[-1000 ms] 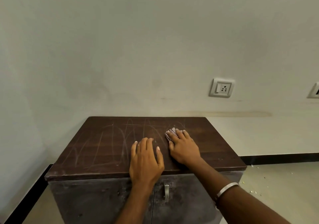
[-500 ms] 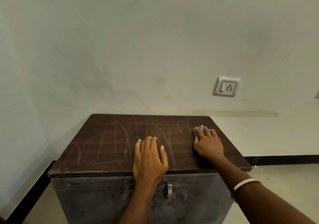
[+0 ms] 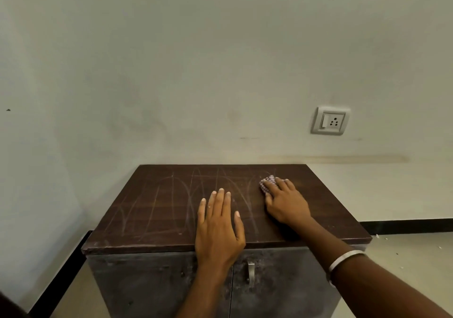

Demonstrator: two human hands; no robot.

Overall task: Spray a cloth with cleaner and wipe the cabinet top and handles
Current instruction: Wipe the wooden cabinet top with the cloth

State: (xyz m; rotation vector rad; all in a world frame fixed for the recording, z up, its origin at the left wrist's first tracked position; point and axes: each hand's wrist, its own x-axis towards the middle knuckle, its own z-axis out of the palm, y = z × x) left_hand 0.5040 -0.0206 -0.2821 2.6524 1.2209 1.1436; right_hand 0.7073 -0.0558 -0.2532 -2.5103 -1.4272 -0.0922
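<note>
— Where's the cloth (image 3: 268, 183)?

— Bunched under my right hand (image 3: 285, 201), fingers (image 3: 279, 185) flat on it, at two o'clock on the cabinet top (image 3: 157, 210). My left hand (image 3: 219, 229) lies open at six o'clock, holding nothing.

— Risks?

— So small a wad may miss the pale streaks at nine o'clock. The handle (image 3: 250, 271) looks untouched; I might forget it.

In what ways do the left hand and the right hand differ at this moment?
The left hand lies flat and empty near the front edge of the cabinet top; the right hand reaches further back and presses a small checked cloth. Only the right wrist wears a bangle. Both rest palm-down on the top.
</note>
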